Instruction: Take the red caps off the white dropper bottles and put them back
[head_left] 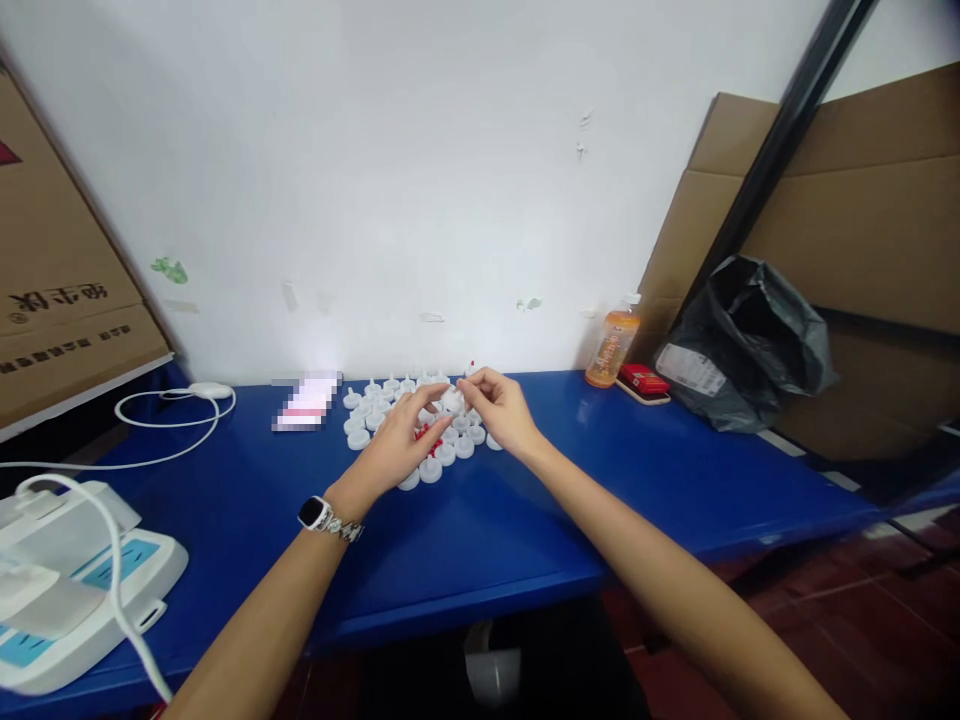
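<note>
A white nozzle cap [452, 401] is held up over the middle of the blue table. My left hand [401, 435] grips it between thumb and fingers. From the other side, my right hand [501, 408] reaches its nozzle end with thumb and forefinger pinched. Whatever lies in that pinch is too small to make out. Around and under both hands stand several more white nozzle caps [358, 438], most with the spout upward. Small red tips [427, 437] lie in a pile among them, partly covered by my left thumb. Another red tip [472, 364] shows upright just behind my right hand.
The blue table [480, 550] meets a white wall. A power strip [142, 590] and white cable lie at the left, near a blurred-out phone-like screen [307, 402]. An orange drink bottle [613, 342], red packet [643, 380] and grey plastic bag [742, 350] stand at the right.
</note>
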